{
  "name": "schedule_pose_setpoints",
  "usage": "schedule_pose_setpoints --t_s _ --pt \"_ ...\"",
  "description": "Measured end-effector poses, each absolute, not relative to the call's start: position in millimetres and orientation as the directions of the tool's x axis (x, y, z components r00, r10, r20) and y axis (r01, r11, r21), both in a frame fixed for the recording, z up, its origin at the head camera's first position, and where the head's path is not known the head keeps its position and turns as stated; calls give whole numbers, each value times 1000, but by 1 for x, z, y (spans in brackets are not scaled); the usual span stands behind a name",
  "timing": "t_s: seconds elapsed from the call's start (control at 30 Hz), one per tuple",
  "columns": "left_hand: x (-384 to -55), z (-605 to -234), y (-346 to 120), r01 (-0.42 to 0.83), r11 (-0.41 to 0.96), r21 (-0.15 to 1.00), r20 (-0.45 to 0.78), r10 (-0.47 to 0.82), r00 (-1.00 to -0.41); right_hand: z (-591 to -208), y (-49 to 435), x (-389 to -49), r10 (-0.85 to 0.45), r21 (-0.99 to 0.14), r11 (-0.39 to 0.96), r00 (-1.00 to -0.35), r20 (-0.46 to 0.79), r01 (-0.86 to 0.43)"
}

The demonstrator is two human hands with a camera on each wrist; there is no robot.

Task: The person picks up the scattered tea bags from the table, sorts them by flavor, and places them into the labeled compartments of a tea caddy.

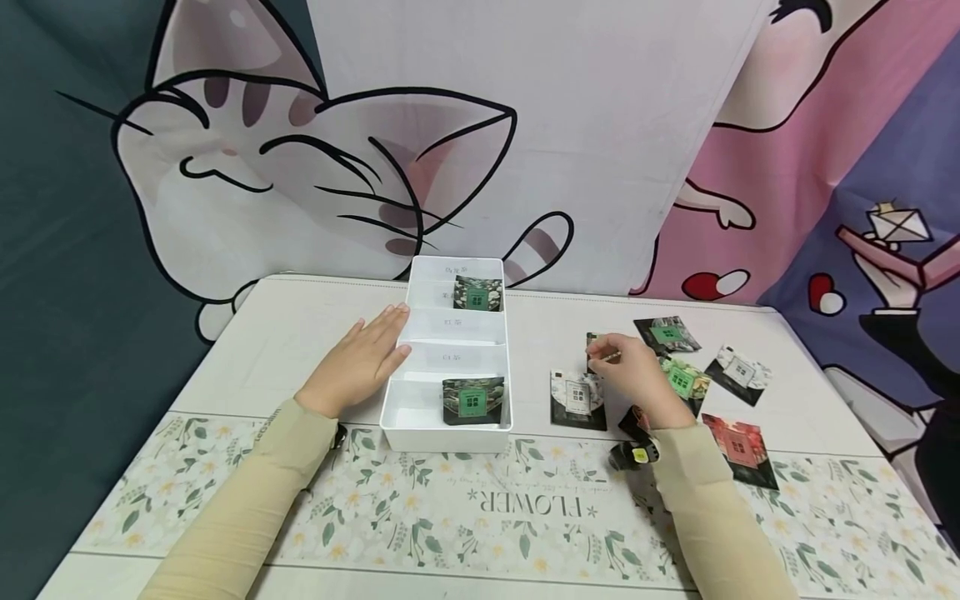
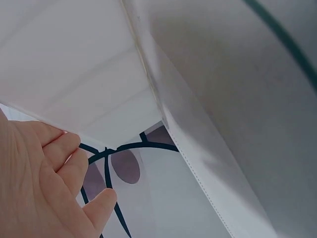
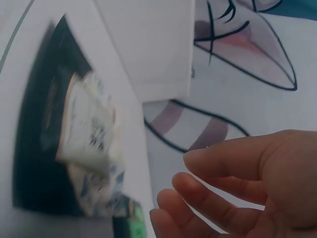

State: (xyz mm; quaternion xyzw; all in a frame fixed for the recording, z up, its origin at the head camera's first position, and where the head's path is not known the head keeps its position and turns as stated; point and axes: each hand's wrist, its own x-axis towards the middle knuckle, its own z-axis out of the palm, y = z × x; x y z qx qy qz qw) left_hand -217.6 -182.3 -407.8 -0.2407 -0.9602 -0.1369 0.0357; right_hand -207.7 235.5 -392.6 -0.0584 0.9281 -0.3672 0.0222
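Partly covered, one packet [image 1: 592, 342] is seen under the right hand [image 1: 637, 371].
It could be pushed away by those loosely bent fingers; the tray [image 1: 446, 440] could be shifted if pressed by the outstretched left hand [image 1: 358, 360].

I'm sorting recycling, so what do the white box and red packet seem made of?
White box: probably rigid plastic with a smooth finish, judging by thin, straight walls. Red packet: perhaps film or coated paper; its flat, smooth printed face leaves that open.

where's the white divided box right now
In the head view, the white divided box stands on the table just left of centre, between the left hand and the loose packets.
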Motion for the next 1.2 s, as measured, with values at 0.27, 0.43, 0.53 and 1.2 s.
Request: schedule_pose_setpoints --t_s 0.27,0.43,0.53,1.2 --pt "-217 -408 -182 468 847 250 134 449 -884 -407 242 -214 -139 -624 779 -988 -70 -65" --pt "-216 -408 -182 467 847 255 132 448 -884 -411 243 -215 -151 -594 801 -985 -80 -74" --pt "-215 -407 -182 468 844 261 130 450 -883 -411 244 -215 -150 -588 806 -985 -85 -72" --pt "-216 -409 -182 469 844 259 137 449 -883 -409 245 -214 -144 -605 795 -981 -128 -38"
